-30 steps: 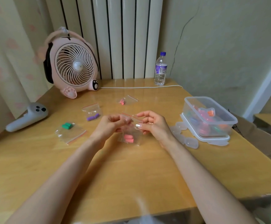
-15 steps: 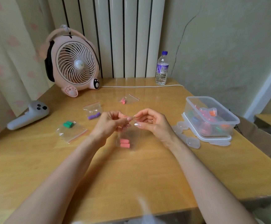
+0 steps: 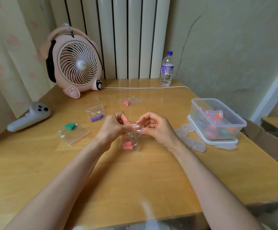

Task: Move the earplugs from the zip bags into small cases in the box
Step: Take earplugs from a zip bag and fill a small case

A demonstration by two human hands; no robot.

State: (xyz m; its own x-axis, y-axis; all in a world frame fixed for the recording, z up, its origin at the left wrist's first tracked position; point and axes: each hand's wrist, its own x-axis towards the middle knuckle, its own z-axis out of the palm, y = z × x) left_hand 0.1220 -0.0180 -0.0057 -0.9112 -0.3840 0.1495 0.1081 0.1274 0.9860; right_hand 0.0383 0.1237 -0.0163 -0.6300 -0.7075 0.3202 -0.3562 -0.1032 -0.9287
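L hand [image 3: 112, 129] & R hand [image 3: 157, 128] pinch zip bag [image 3: 132, 138] w/ pink earplugs [image 3: 127, 145]

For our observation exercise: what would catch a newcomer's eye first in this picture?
In the middle, the left hand and right hand pinch the top of a clear zip bag holding pink earplugs. A pink fan stands at the back left; a clear box of colourful cases sits at the right.
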